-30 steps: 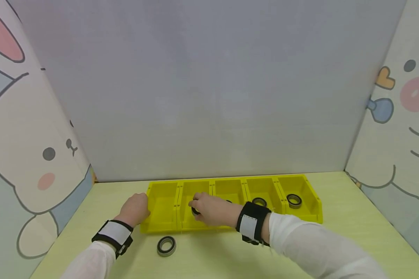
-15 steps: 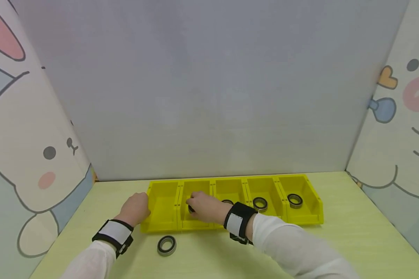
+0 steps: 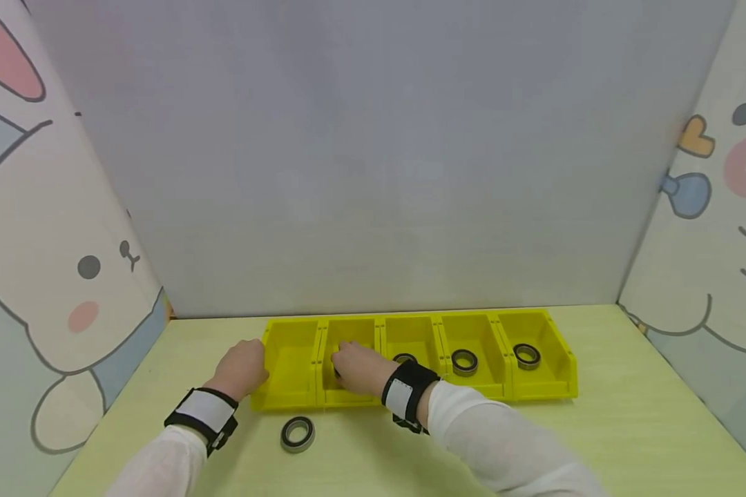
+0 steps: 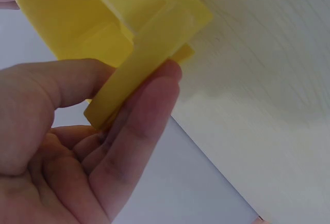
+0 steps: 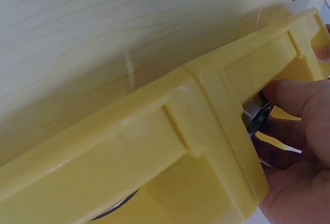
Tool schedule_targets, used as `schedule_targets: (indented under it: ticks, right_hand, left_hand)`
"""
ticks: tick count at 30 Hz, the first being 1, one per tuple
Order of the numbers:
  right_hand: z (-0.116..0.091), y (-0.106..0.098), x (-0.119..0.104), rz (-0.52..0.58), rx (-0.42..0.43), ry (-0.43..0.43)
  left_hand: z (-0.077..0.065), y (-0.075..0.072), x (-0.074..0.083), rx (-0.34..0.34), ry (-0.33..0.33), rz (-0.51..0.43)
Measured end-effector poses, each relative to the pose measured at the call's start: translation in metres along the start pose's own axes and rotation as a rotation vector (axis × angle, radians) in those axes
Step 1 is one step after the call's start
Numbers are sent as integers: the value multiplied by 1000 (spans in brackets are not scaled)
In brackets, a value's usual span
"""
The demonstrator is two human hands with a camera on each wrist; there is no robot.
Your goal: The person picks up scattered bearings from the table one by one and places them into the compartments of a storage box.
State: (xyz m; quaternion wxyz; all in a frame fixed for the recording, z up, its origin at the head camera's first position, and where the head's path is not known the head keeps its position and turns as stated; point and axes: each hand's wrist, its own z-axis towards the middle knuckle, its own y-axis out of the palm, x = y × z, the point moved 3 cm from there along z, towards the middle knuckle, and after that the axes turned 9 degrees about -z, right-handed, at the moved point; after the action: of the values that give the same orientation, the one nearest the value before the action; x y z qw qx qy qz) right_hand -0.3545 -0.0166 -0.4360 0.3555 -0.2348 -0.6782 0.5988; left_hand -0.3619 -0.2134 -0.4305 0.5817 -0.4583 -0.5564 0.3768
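A row of joined yellow bins (image 3: 292,362) stands on the table. At its left end, my left hand (image 3: 242,369) pinches the outer side wall (image 4: 136,69) between thumb and fingers. My right hand (image 3: 360,369) reaches into the second compartment from the left. Its thumb and fingers grip a ball bearing (image 5: 256,113), a metal ring with a black seal, low behind the front lip; the head view mostly hides this bearing. Another bearing (image 3: 298,449) lies flat on the table in front of the bins.
One bearing (image 3: 404,358) shows partly in the third compartment, behind the right wrist. The fourth holds a bearing (image 3: 465,373), and so does the fifth, a bearing (image 3: 527,366) lying flat. A grey wall (image 3: 385,172) rises behind the table, with printed side panels (image 3: 37,310) left and right.
My right hand and forearm have shifted left and sunk a little deeper into the second compartment with the bearing. More of the third compartment's bearing shows. The left hand keeps its place.
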Motion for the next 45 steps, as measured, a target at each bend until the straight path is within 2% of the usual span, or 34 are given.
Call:
schedule_targets:
  ticks: [9, 19, 24, 35, 41, 45]
  right_hand:
    - [10, 17, -4, -80, -16, 8]
    - [16, 23, -5, -18, 9, 37]
    - [18, 27, -4, -1, 4, 54]
    - [21, 28, -5, -53, 13, 51]
    - [22, 29, -5, -36, -16, 68]
    - [22, 24, -3, -20, -2, 78]
  left_hand:
    - [0, 1, 1, -1, -6, -8]
    - [2, 2, -2, -14, -24, 4]
    - [1, 1, -1, -4, -12, 1]
    - [0, 0, 0, 2, -7, 9]
    - [-1, -1, 1, -8, -16, 6]
    - [-1, -1, 1, -5, -10, 2]
